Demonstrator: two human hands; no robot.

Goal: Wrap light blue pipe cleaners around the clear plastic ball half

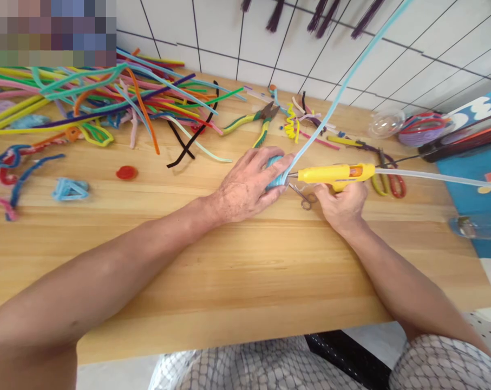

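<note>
My left hand (pixel 249 184) is closed around a light blue coil of pipe cleaner (pixel 274 172), with the fingers on its top and side. From the coil a long light blue strand (pixel 342 89) runs up to the top right. My right hand (pixel 345 208) grips a yellow hot glue gun (pixel 330 173) by its handle. Its metal nozzle points left and meets the coil's right edge or sits very near it; I cannot tell which. A clear glue stick (pixel 432 177) sticks out of the gun's back. Just below the nozzle lie small scissors (pixel 306 201), partly hidden.
Many coloured pipe cleaners (pixel 148 103) are heaped at the back left. Green-yellow pliers (pixel 255 122) lie behind my hands. Red-yellow handled pliers (pixel 387 181), a clear bottle (pixel 476 225) and yarn (pixel 421 130) are at the right. A blue triangular piece (pixel 70 189) and red disc (pixel 126 172) lie left.
</note>
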